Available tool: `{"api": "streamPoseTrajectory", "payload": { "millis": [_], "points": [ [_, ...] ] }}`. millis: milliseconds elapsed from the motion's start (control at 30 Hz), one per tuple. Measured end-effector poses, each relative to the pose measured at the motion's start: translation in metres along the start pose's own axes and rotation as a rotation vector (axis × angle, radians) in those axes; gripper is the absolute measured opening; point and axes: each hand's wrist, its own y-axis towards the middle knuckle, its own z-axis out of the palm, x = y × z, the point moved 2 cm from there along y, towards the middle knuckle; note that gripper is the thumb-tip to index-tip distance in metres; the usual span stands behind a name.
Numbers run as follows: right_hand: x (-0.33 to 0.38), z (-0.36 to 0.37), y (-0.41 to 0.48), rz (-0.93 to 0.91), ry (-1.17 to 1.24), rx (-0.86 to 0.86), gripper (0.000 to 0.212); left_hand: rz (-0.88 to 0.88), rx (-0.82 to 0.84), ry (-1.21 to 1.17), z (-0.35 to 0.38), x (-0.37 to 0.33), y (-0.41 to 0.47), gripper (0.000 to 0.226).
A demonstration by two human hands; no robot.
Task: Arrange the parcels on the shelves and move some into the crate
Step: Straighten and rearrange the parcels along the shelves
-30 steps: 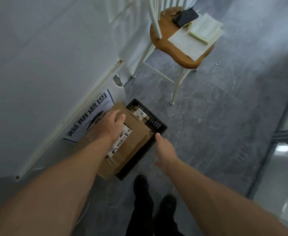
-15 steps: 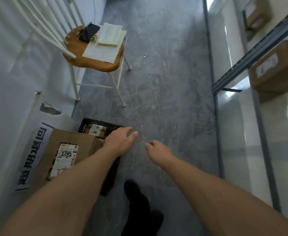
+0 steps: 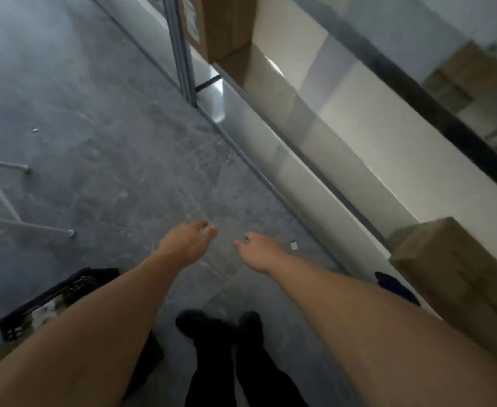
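The left hand (image 3: pixel 187 242) and right hand (image 3: pixel 260 252) hold nothing, fingers relaxed. Probably a fetching step: the cardboard parcel (image 3: pixel 446 274), right of the fingers, needs both hands next.

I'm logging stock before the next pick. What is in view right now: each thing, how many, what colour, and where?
crate: one, black, on the floor at lower left, partly behind the left arm
top parcel: one, brown cardboard, on the shelving at top centre
right parcel: one, brown cardboard, on the shelving at the right
far parcels: brown, upper right, too blurred to count
shelving upright: one, grey metal, top centre
chair legs: white, left edge
scrap: one, white, on the floor near the right hand
floor: grey
legs: two, black-clad, bottom centre
left hand: open, holds nothing
right hand: open, holds nothing
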Motion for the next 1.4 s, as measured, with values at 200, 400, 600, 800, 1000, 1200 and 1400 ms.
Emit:
{"api": "streamPoseTrajectory", "payload": {
  "millis": [200, 400, 600, 800, 1000, 1200, 1400],
  "points": [
    [-0.112, -0.021, -0.026, 0.182, 0.286, -0.111, 0.054, 0.153, 0.133, 0.158, 0.071, -0.105, 0.017, 0.056],
    [-0.221, -0.025, -0.067, 0.353, 0.578, -0.229, 0.037, 0.299, 0.241, 0.351, 0.152, -0.197, 0.002, 0.048],
    [-0.315, -0.026, -0.112, 0.479, 0.826, -0.334, 0.047, 0.369, 0.328, 0.303, 0.226, -0.27, -0.012, 0.049],
    [-0.388, -0.026, -0.139, 0.548, 0.947, -0.441, 0.03, 0.385, 0.314, 0.25, 0.277, -0.333, -0.021, 0.06],
    [-0.439, -0.047, -0.152, 0.591, 0.901, -0.492, 0.023, 0.405, 0.258, 0.299, 0.306, -0.385, -0.044, 0.057],
    [-0.48, -0.061, -0.159, 0.612, 1.011, -0.558, 0.021, 0.39, 0.266, 0.229, 0.326, -0.416, -0.037, 0.055],
    [-0.519, -0.071, -0.147, 0.676, 1.164, -0.659, 0.031, 0.347, 0.264, 0.155, 0.352, -0.435, 0.012, 0.073]
  ]
}}
